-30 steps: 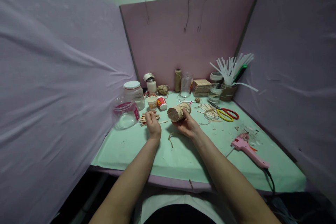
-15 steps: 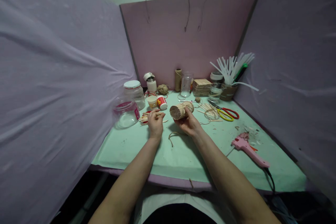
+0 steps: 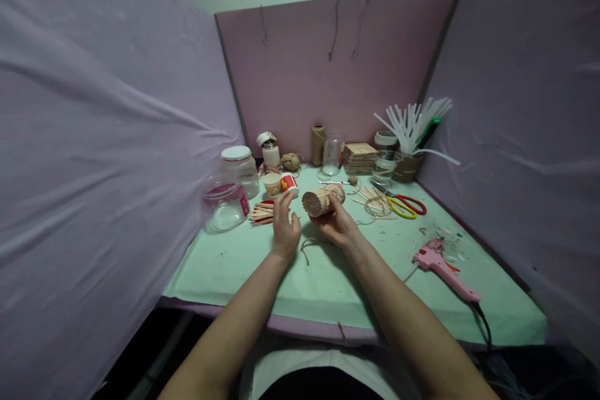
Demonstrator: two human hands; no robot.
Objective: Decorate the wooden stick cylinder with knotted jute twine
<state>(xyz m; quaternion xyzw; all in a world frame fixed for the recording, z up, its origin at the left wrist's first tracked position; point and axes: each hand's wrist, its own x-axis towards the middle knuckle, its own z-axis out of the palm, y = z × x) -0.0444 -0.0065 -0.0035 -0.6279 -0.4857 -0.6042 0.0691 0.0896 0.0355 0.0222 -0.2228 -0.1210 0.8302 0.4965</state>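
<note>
My right hand (image 3: 338,225) is wrapped round a tan cylinder covered in thin wooden pieces (image 3: 323,200), held on its side above the table. Its dark round end faces left. My left hand (image 3: 285,229) is just left of that end, apart from it, with thumb and fingers spread and nothing visible in them. Beyond my left hand lie several flat wooden sticks (image 3: 261,215) on something red. A red paper cup (image 3: 289,185) and a pale paper cup (image 3: 272,185) are behind the fingers. Below the cylinder, a short piece of twine (image 3: 305,251) rests on the cloth.
Clear jars (image 3: 226,214) stand at the left. A pink glue gun (image 3: 445,272) with a cord lies front right, near yellow-and-red scissors (image 3: 407,205). Behind are twine balls, stacked wooden squares (image 3: 360,159) and a pot of white glue sticks (image 3: 409,165). Fabric walls enclose three sides.
My left hand has moved right and away from the sticks toward the cylinder, and its pinched fingers have opened out. My right hand still holds the cylinder in nearly the same place.
</note>
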